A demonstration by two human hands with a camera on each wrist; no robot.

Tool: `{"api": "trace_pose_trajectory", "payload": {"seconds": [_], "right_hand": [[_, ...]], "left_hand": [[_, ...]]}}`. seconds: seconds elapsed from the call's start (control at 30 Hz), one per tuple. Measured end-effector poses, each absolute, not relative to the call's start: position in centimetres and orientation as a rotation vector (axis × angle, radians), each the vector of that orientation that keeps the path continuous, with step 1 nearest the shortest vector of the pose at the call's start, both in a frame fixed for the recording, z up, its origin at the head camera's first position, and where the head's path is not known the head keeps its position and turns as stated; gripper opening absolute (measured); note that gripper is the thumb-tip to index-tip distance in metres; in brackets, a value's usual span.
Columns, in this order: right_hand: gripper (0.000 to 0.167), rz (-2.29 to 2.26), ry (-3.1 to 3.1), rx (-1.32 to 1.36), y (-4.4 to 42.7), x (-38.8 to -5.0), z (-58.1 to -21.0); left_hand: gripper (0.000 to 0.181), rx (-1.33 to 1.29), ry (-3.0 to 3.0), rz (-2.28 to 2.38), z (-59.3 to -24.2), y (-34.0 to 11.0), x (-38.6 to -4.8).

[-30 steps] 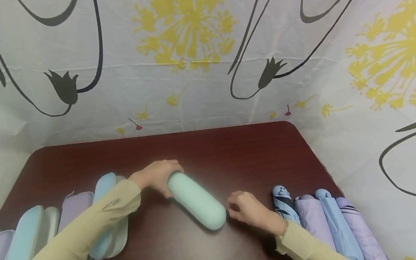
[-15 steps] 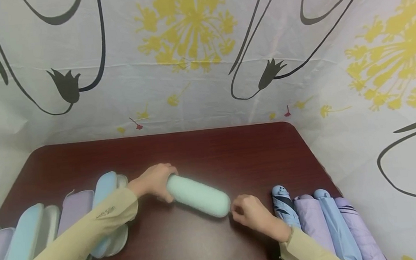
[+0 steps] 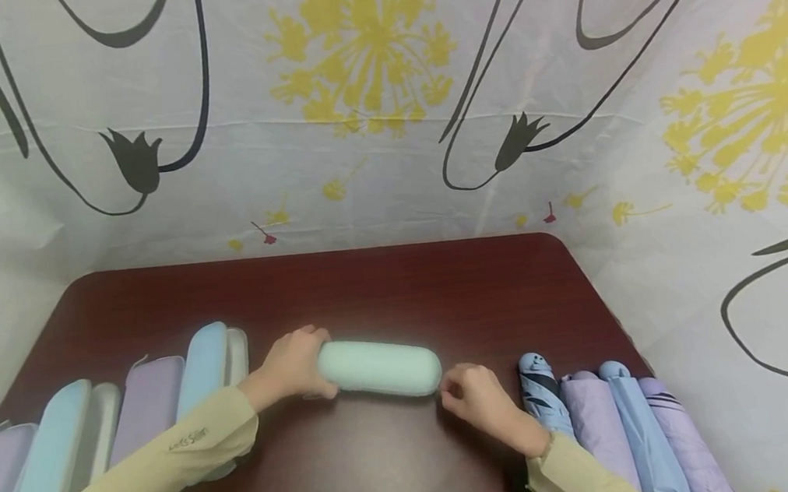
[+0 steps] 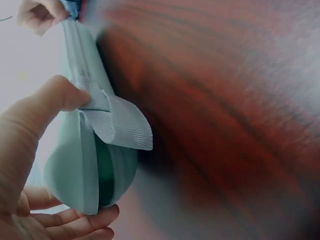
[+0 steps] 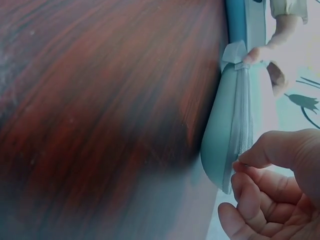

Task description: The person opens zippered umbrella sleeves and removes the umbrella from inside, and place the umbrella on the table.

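A mint-green zippered case lies nearly level across the middle of the table. My left hand grips its left end, fingers below and thumb on a grey fabric loop, as the left wrist view shows. Beside that loop the zipper seam gapes, and a dark green inside shows. At the case's other end is my right hand. Its thumb and forefinger pinch the small zipper pull at the seam; the fingertips mostly hide it. The remaining fingers curl loosely.
Several light blue, lilac and grey cases stand in a row on the left, partly behind my left sleeve. Several folded umbrellas in blue and lilac lie side by side at the right. A patterned cloth hangs behind the dark red table.
The case has turned from a diagonal to nearly level, its right end swinging up and slightly right. My right hand has moved a little right with that end. My left hand still grips the left end.
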State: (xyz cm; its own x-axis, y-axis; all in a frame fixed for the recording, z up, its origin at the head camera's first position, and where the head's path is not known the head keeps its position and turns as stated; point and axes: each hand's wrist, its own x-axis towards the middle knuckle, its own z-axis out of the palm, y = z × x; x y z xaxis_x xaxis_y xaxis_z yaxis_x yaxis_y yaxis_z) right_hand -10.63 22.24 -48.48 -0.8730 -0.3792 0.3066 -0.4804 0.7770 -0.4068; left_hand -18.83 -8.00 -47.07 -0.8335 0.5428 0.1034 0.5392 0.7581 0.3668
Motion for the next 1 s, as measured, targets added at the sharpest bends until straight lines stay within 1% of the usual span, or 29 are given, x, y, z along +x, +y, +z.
{"api": "trace_pose_trajectory", "payload": {"seconds": [0.17,0.4,0.67,1.0], "right_hand": [[0.013,0.713,-2.780,0.631,22.4,-11.4,-48.4],[0.016,0.737,-2.806,0.596,22.8,-12.1,-48.3],[0.016,0.710,-2.754,0.582,22.1,-11.4,-48.4],[0.013,0.762,-2.706,0.557,19.8,-11.2,-48.6]], "left_hand": [[0.064,0.992,2.820,0.748,-47.1,-9.1,-18.8],[0.059,1.128,2.663,0.874,-47.4,-10.4,-19.3],[0.057,1.012,2.742,0.907,-47.6,-10.1,-18.8],[0.058,0.904,2.805,0.895,-48.0,-9.6,-17.9]]}}
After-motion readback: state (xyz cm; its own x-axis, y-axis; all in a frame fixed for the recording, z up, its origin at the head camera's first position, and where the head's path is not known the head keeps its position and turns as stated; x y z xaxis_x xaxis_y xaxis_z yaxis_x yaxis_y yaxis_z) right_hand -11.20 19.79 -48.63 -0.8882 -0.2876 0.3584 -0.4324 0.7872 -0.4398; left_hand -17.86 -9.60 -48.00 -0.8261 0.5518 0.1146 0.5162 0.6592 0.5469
